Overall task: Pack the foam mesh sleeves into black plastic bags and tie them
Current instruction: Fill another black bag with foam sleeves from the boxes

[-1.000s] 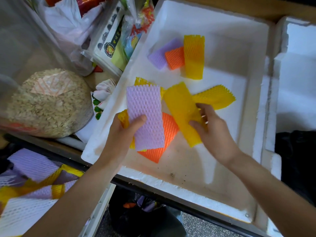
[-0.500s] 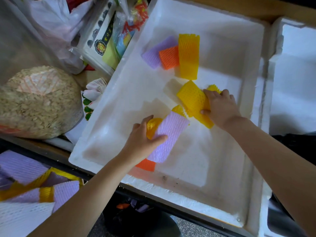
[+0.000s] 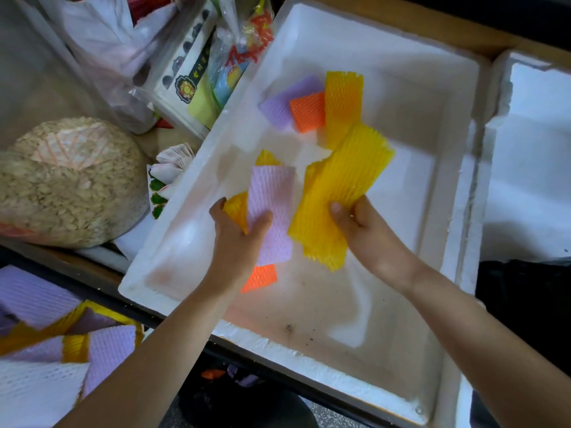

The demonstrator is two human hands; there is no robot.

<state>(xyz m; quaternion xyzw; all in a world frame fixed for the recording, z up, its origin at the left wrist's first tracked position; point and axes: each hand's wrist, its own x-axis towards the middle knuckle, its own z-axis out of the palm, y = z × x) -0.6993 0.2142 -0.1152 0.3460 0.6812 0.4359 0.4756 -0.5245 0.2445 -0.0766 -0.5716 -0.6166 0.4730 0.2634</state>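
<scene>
Head view. Inspector: report the hands.

Operator: I see the left hand point(image 3: 239, 239) gripping a fanned stack of sleeves over the near-left part of the white foam box point(image 3: 185, 242). Its thumb lies across the purple sleeve point(image 3: 272, 208) on top. A small yellow sleeve point(image 3: 236, 208) shows behind the purple one, and an orange sleeve point(image 3: 261, 276) sticks out below the palm. The right hand point(image 3: 367, 233) pinches a yellow bundle point(image 3: 336, 196), thumb on its upper face and fingers hidden under it. I make it at least two sleeves, overlapped and slanting up toward the far right.

Inspector: do the two lots touch?

Operator: The yellow bundle sits just beside the purple sleeve. I cannot tell whether they meet. Both lots are held clear of the box floor.

Inspector: what sleeves lie loose?

Operator: Three lie on the box floor at the far side: a lilac piece point(image 3: 278, 109), an orange piece point(image 3: 307, 111) on top of it, and a long yellow piece point(image 3: 343, 100) to their right, all touching. A heap of purple, yellow and white sleeves point(image 3: 46, 344) lies at the near left, outside the box.

Inspector: the bags?

Operator: Black plastic point(image 3: 525, 304) shows at the right edge, beside the box. A sack of grain point(image 3: 68, 186) stands at the left.
</scene>
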